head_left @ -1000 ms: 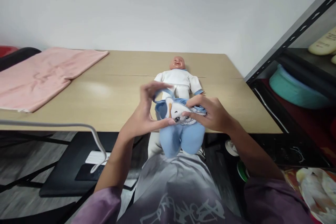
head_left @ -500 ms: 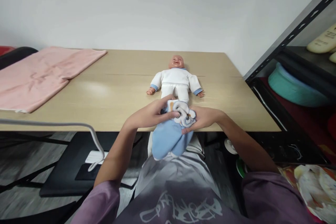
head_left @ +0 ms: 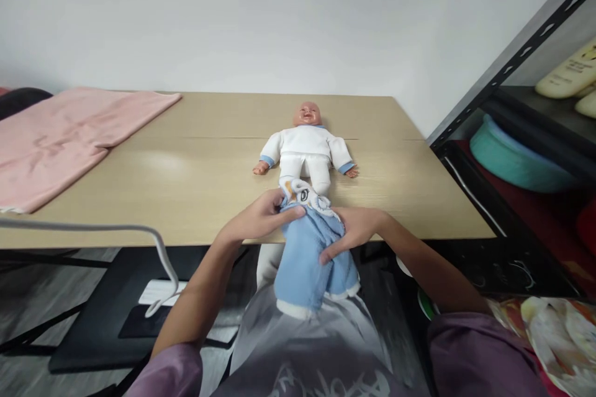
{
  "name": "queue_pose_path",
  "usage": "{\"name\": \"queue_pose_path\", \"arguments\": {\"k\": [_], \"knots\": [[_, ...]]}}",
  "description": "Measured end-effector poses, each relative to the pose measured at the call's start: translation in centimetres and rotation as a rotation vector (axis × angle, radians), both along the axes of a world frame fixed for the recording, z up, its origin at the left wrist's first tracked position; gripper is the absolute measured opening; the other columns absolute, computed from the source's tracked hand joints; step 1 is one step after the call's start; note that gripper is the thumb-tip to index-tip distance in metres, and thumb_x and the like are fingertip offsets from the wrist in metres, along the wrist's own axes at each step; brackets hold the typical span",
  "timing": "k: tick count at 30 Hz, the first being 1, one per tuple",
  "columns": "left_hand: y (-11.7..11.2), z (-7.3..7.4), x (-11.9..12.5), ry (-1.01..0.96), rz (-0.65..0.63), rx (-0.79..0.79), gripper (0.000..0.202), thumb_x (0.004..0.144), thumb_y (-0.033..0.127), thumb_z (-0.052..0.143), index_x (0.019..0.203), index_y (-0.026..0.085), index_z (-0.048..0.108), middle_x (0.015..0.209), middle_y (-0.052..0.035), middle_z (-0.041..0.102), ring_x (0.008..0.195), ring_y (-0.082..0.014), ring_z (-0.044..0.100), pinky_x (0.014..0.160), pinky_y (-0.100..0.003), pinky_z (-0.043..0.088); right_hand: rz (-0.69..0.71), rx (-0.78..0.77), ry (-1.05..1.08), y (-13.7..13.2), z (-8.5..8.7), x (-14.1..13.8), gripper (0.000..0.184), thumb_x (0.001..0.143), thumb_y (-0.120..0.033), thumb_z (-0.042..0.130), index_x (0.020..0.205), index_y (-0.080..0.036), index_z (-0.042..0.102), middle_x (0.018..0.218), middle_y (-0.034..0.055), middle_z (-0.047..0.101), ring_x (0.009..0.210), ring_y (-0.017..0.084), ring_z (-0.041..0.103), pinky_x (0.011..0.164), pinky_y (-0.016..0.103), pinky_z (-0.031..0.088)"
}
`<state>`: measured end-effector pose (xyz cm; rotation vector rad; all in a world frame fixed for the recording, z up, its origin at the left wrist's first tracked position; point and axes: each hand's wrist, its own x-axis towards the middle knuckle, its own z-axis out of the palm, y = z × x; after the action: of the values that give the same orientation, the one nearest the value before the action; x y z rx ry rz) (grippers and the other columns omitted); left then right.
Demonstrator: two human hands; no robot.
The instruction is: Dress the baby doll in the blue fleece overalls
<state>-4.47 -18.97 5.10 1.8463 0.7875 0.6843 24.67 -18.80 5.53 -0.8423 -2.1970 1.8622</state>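
Note:
Between my hands, at the near edge of the table, hangs a small blue baby garment (head_left: 305,260) with white trim and a white patterned part at its top. My left hand (head_left: 266,214) pinches its left side, thumb over the blue cloth. On the other side my right hand (head_left: 356,227) grips the fabric, with the thumb lying across the front. Just beyond the garment a baby doll (head_left: 307,139) lies on its back in a white outfit with blue cuffs and collar. The cloth covers the doll's feet from view.
A pink blanket (head_left: 79,136) is spread over the left of the wooden table (head_left: 209,167). A white cable (head_left: 158,248) curves in front at left, above a black chair (head_left: 97,322). The shelf at right holds a teal basin (head_left: 516,158) and cream bottles (head_left: 568,74).
The garment's lower part has opened out and hangs longer, with its white hem now showing. Both hands keep hold and appear slightly lower. The whole view has shifted a little.

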Motion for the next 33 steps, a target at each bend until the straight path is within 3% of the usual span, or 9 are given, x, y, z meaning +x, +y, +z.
{"name": "queue_pose_path", "arguments": {"k": [4, 8, 11, 15, 18, 22, 26, 29, 33], "knots": [[-1.2, -0.7, 0.3, -0.205, -0.17, -0.251, 0.074, 0.078, 0.067, 0.104, 0.13, 0.02, 0.079, 0.116, -0.0107, 0.084, 0.109, -0.0289, 0.079, 0.097, -0.039, 0.068, -0.161, -0.056, 0.164, 0.3, -1.6, 0.8, 0.058, 0.081, -0.062, 0.105, 0.118, -0.021, 0.087, 0.114, 0.004, 0.09, 0.104, 0.025, 0.084, 0.098, 0.036, 0.069], [-1.3, -1.1, 0.5, -0.249, -0.173, -0.309, 0.061, 0.082, 0.06, 0.103, 0.128, 0.024, 0.085, 0.11, -0.0093, 0.085, 0.11, -0.0311, 0.08, 0.101, -0.043, 0.069, -0.162, -0.091, 0.245, 1.0, -2.7, 1.0, 0.053, 0.086, -0.063, 0.101, 0.117, -0.021, 0.088, 0.109, 0.0028, 0.088, 0.094, 0.02, 0.081, 0.09, 0.031, 0.067], [-0.4, -1.9, -0.1, -0.254, -0.044, -0.31, 0.053, 0.093, 0.068, 0.092, 0.125, 0.025, 0.087, 0.114, -0.0105, 0.086, 0.119, -0.0343, 0.079, 0.106, -0.045, 0.067, -0.067, -0.178, 0.31, 1.3, -2.3, 0.7, 0.06, 0.089, -0.064, 0.099, 0.129, -0.021, 0.086, 0.114, 0.0052, 0.088, 0.104, 0.022, 0.082, 0.096, 0.032, 0.067], [0.7, -2.9, -0.3, -0.236, 0.181, -0.309, 0.056, 0.103, 0.07, 0.08, 0.137, 0.025, 0.083, 0.127, -0.0123, 0.085, 0.126, -0.0344, 0.076, 0.116, -0.045, 0.062, 0.173, -0.334, 0.284, 1.4, -0.6, -0.2, 0.079, 0.077, -0.057, 0.109, 0.142, -0.02, 0.081, 0.113, 0.0074, 0.088, 0.11, 0.026, 0.085, 0.102, 0.035, 0.069], [0.9, -2.7, 0.1, -0.178, 0.132, -0.335, 0.063, 0.099, 0.076, 0.081, 0.132, 0.023, 0.082, 0.122, -0.012, 0.083, 0.119, -0.0329, 0.075, 0.114, -0.044, 0.062, 0.29, -0.384, 0.293, 1.5, 0.0, -0.7, 0.079, 0.071, -0.051, 0.114, 0.136, -0.019, 0.082, 0.109, 0.0059, 0.088, 0.111, 0.027, 0.085, 0.105, 0.034, 0.068], [0.8, -2.2, 0.1, -0.13, -0.062, -0.353, 0.068, 0.092, 0.086, 0.082, 0.106, 0.019, 0.081, 0.099, -0.0069, 0.078, 0.092, -0.0242, 0.069, 0.091, -0.035, 0.063, 0.091, -0.256, 0.333, 1.7, -1.0, -0.2, 0.074, 0.071, -0.059, 0.112, 0.127, -0.019, 0.085, 0.118, 0.0063, 0.086, 0.121, 0.026, 0.08, 0.109, 0.032, 0.063], [0.6, -2.5, -0.7, -0.162, -0.259, -0.387, 0.065, 0.08, 0.081, 0.094, 0.094, 0.019, 0.081, 0.095, -0.0056, 0.076, 0.087, -0.0239, 0.067, 0.08, -0.032, 0.06, -0.13, -0.167, 0.334, 2.1, -2.6, 0.6, 0.067, 0.087, -0.073, 0.097, 0.124, -0.019, 0.084, 0.116, 0.0071, 0.082, 0.108, 0.022, 0.076, 0.098, 0.032, 0.064], [0.2, -3.0, -1.0, -0.246, -0.232, -0.45, 0.053, 0.085, 0.07, 0.096, 0.091, 0.019, 0.082, 0.088, -0.0052, 0.074, 0.081, -0.0213, 0.064, 0.074, -0.03, 0.058, -0.098, -0.165, 0.332, 2.1, -2.9, 0.2, 0.062, 0.094, -0.073, 0.092, 0.126, -0.02, 0.083, 0.113, 0.005, 0.081, 0.1, 0.019, 0.074, 0.098, 0.033, 0.064], [-0.2, -3.4, -1.2, -0.33, -0.05, -0.371, 0.051, 0.099, 0.069, 0.084, 0.092, 0.019, 0.082, 0.09, -0.0073, 0.076, 0.081, -0.02, 0.063, 0.078, -0.03, 0.058, -0.059, -0.197, 0.332, 1.2, -2.5, -1.0, 0.061, 0.1, -0.069, 0.087, 0.14, -0.023, 0.081, 0.132, 0.0091, 0.083, 0.127, 0.025, 0.076, 0.123, 0.044, 0.058]]}}
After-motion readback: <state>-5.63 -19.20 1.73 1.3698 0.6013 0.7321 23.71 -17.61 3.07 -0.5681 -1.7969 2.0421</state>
